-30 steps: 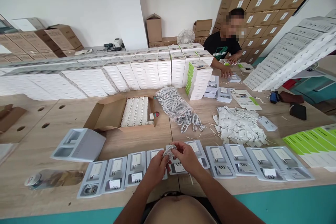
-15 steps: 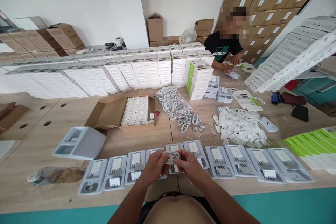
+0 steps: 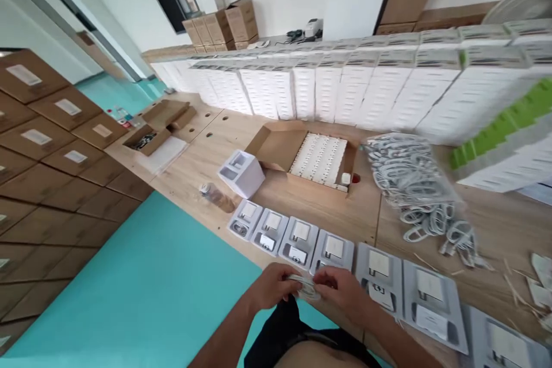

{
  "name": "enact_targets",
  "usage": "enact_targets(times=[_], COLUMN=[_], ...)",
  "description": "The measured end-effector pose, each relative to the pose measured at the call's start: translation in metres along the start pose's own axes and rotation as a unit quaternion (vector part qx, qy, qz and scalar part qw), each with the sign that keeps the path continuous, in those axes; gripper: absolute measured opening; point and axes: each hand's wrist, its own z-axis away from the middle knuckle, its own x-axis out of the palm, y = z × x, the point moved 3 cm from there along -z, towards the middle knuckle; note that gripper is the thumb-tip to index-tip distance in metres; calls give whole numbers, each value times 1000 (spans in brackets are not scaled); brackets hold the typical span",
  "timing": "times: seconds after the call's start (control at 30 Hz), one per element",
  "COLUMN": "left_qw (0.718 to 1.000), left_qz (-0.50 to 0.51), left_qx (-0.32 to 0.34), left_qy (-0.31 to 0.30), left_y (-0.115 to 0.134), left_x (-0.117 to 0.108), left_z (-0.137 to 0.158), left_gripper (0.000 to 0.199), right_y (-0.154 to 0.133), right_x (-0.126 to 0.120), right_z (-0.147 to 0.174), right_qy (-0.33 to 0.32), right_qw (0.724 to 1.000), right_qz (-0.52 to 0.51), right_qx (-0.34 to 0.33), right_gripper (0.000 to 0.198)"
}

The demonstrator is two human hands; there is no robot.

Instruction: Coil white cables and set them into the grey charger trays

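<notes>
A coiled light-grey cable [image 3: 305, 287] is held just past the near edge of the table. My left hand [image 3: 273, 287] pinches its left side, and my right hand [image 3: 340, 292] grips its right side with bent fingers. Beyond my hands runs a row of grey plastic trays [image 3: 359, 284], each with a white charger [image 3: 333, 246] in its upper compartment. White cards [image 3: 267, 242] show in several lower compartments. In the leftmost tray [image 3: 233, 224] a coiled cable [image 3: 240, 229] fills the lower compartment. My right hand partly covers a tray.
Bagged coiled cables [image 3: 405, 172] lie at centre right. A carton [image 3: 276, 146] with rows of white chargers stands behind the trays, near a stack of empty trays [image 3: 248, 178] and a plastic bottle [image 3: 218, 196]. White boxes [image 3: 362, 92] line the back; brown cartons [image 3: 47, 184] rise at left.
The view has swung left, bringing the floor and left-hand cartons into sight and leaving the co-worker out. Both hands keep the coiled cable, now nearer the table's edge.
</notes>
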Motion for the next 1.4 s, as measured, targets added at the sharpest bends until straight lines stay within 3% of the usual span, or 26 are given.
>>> enact_targets(times=[0.1, 0.2, 0.3, 0.4, 0.47, 0.53, 0.7, 0.8, 0.9, 1.0, 1.1, 1.2, 1.3, 1.4], left_qw=[989, 958, 930, 915, 908, 902, 878, 849, 839, 833, 835, 827, 806, 810], left_qz=[-58, -126, -201, -259, -292, -318, -400, -471, -493, -501, -491, -473, -458, -441], left_qx=[17, 48, 94, 145, 169, 185, 183, 151, 130, 116, 132, 205, 258, 303], left_qy=[133, 253, 294, 273, 250, 224, 187, 183, 191, 204, 210, 224, 272, 241], left_y=[-36, -64, -79, -87, -92, -97, -106, -103, -96, -92, -93, -91, -92, -83], left_x=[-57, -104, -126, -127, -122, -118, -111, -106, -102, -102, -105, -102, -94, -66], left_z=[15, 27, 28, 20, 13, 7, 4, 3, 0, -2, 3, 15, 16, 6], left_gripper=[34, 34, 27, 30, 38, 45, 56, 60, 59, 59, 58, 52, 47, 53], right_y=[-17, -25, -19, -5, 6, 15, 22, 18, 8, -6, -11, 4, 34, 60], right_x=[40, 69, 91, 112, 123, 129, 132, 134, 139, 134, 100, 30, -65, -167], right_z=[-43, -81, -108, -123, -130, -136, -145, -148, -150, -142, -114, -67, -9, 48], right_qy=[30, 72, 111, 110, 107, 109, 93, 80, 74, 69, 103, 172, 260, 353], right_qw=[997, 985, 946, 872, 823, 795, 790, 791, 794, 815, 868, 906, 898, 855], right_qz=[59, 126, 250, 409, 496, 542, 571, 577, 578, 552, 465, 382, 351, 351], right_qx=[-31, -88, -173, -247, -258, -249, -204, -185, -171, -165, -138, -55, 58, 144], right_gripper=[13, 22, 26, 27, 25, 22, 21, 23, 22, 24, 36, 39, 34, 26])
